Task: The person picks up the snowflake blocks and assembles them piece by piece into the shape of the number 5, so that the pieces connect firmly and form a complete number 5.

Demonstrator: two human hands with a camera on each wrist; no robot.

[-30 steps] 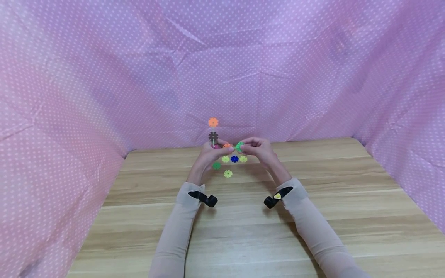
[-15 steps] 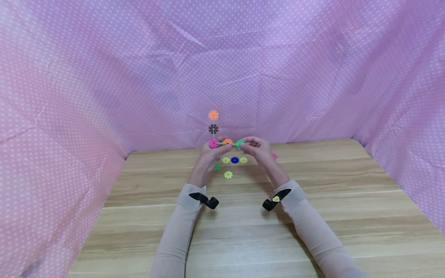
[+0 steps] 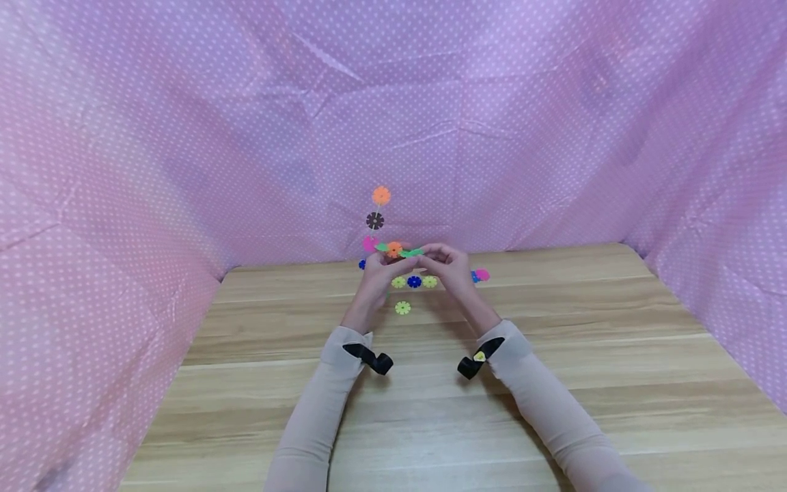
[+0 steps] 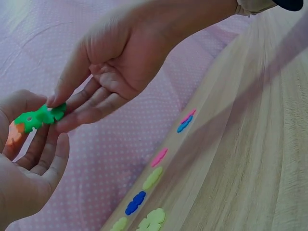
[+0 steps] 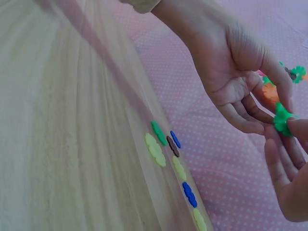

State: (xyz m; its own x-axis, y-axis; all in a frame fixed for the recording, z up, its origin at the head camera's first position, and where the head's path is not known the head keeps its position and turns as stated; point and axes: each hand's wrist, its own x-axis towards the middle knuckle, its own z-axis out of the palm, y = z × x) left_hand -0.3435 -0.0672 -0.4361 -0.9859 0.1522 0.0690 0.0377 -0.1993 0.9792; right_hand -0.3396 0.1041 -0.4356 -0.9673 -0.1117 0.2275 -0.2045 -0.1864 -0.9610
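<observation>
My left hand (image 3: 374,283) holds a chain of notched plastic snowflake discs above the far part of the table. An orange disc (image 3: 381,195) tops its upright arm, with a brown disc (image 3: 375,221) and a pink disc (image 3: 369,244) below. Sideways from there run a green piece, another orange disc (image 3: 394,249) and green discs (image 3: 412,253) at the right end. My right hand (image 3: 453,273) pinches that green end between thumb and fingers. In the left wrist view, both thumbs lie near the green discs (image 4: 43,118); their joint is partly hidden by fingers.
Loose discs lie on the wooden table (image 3: 406,410) below my hands: a blue one (image 3: 415,281) between two yellow ones, and a nearer yellow disc (image 3: 402,308). A pink disc (image 3: 482,275) overlaps a blue one at right. Green and brown discs (image 5: 173,146) lie left. Pink dotted cloth (image 3: 393,137) stands behind.
The chain has risen and its upright arm now leans slightly right. My hands have drawn closer together, and the green end has turned from facing me to nearly edge-on.
</observation>
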